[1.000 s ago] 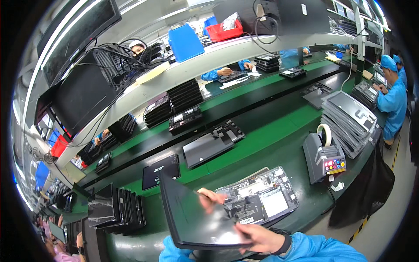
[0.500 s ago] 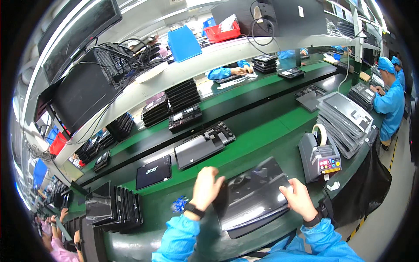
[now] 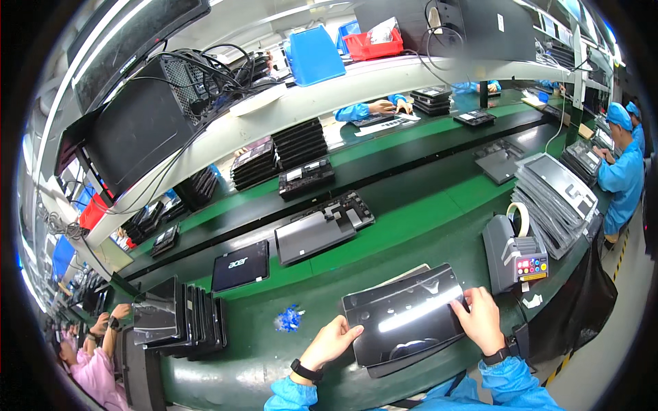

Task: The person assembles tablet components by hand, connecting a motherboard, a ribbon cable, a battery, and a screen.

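Note:
A glossy black flat panel (image 3: 404, 318), which looks like a laptop screen, lies across the space between my hands and reflects a bright light streak. Under its lower edge shows another dark edge, and a thin pale strip peeks out behind its top. My left hand (image 3: 329, 346) pinches the panel's left edge, thumb on top. On the opposite side, my right hand (image 3: 482, 320) is closed on the right edge, with its thumb over the glossy face and the other fingers partly hidden. A small heap of blue bits (image 3: 289, 319) lies on the green bench left of the panel.
A tape dispenser (image 3: 514, 253) stands to the right, before a stack of wrapped panels (image 3: 552, 205). Dark panels (image 3: 181, 318) stand upright at left. A dark laptop lid (image 3: 240, 266) and grey laptop covers (image 3: 315, 236) lie beyond. A shelf (image 3: 308, 89) crosses overhead; co-workers sit around.
My left hand has come down from above the panel's upper left to its left edge. The panel now sits turned and nearer level, its light streak shifted. The view has swung slightly.

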Available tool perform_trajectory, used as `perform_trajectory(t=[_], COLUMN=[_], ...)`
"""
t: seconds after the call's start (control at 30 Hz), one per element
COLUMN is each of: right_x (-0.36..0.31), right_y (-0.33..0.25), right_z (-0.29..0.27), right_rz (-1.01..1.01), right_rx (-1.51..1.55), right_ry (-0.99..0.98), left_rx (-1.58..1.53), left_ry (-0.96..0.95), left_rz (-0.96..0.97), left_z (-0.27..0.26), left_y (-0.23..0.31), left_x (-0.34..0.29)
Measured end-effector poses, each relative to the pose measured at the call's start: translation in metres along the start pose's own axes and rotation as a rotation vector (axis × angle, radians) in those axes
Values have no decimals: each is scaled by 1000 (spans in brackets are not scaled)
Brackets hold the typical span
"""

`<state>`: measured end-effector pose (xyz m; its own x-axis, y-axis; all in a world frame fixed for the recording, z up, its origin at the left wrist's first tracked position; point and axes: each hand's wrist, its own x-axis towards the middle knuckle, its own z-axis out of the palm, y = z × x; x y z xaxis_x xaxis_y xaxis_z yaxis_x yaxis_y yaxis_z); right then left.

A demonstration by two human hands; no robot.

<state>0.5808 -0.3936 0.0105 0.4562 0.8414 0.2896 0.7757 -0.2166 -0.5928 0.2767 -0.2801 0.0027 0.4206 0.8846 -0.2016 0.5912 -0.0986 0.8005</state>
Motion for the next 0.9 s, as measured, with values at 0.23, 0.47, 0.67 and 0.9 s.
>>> perform_trajectory(t=[0.23,0.47,0.67,0.9], right_x=[3,20,39,27], right_y=[-4,-13,-9,-10], right_z=[3,0,30,30], right_rz=[-28,214,63,-5], right_rx=[68,954,1215,942], right_ry=[112,109,109,321], left_rx=[93,149,-652,-515], left_ry=[152,249,205,715], left_rz=[11,194,505,605], left_z=[0,-18,-11,31], left_y=[20,65,57,55], left_x=[-18,-38,-12,17])
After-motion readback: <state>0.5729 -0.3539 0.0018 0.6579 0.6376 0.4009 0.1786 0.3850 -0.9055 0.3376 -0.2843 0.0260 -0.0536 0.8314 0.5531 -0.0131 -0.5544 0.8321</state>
